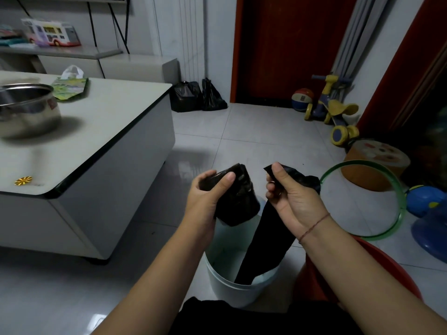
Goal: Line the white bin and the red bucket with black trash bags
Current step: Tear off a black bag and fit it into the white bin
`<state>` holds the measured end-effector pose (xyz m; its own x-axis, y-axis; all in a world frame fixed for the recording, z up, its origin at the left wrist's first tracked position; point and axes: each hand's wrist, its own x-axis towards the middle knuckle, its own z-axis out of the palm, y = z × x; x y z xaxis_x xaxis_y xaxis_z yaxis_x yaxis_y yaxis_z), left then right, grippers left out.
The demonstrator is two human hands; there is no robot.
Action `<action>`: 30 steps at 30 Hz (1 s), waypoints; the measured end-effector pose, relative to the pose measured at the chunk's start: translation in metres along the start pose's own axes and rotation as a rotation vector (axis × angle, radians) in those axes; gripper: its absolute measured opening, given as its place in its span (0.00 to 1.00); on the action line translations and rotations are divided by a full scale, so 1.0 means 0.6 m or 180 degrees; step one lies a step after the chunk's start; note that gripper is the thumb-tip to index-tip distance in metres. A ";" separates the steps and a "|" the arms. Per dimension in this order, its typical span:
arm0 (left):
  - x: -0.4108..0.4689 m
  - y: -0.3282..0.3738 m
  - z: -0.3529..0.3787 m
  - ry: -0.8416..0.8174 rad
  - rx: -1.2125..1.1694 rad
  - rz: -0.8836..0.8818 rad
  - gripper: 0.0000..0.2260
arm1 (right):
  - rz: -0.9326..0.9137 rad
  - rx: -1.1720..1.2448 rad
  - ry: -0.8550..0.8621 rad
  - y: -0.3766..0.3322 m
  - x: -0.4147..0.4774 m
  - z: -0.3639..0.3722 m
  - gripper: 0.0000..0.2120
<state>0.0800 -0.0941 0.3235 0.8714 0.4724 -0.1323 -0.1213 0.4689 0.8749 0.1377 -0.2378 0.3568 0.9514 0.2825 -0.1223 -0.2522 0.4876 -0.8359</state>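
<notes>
no readable text, labels or numbers

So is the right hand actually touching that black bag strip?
Touching. The head view shows the right hand pinching the top of the black bag strip, which hangs down into the white bin.

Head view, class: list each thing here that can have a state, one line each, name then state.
White bin: upright, unlined.
Red bucket: unlined, mostly hidden.
Bag roll: held in left hand.
Loose bag: unopened, pinched by right hand, hanging into the bin.
Steel pot: lidless, on the table.
Red door: shut.
</notes>
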 end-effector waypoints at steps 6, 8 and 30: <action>0.045 -0.033 -0.093 0.0465 0.0290 0.0151 0.32 | 0.0140 -0.0402 0.0020 0.029 0.025 -0.003 0.10; 0.061 -0.047 -0.130 0.0616 0.0380 0.0179 0.32 | 0.0215 -0.0443 0.0005 0.044 0.037 -0.005 0.11; 0.152 -0.372 -0.454 0.1540 0.1821 -0.0434 0.41 | 0.0977 -0.0996 -0.0170 0.210 0.125 -0.054 0.03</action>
<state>0.0574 0.0476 -0.0108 0.5394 0.7743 -0.3308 0.3526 0.1491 0.9238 0.1830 -0.1819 0.2247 0.8283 0.4214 -0.3692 -0.4482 0.1031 -0.8880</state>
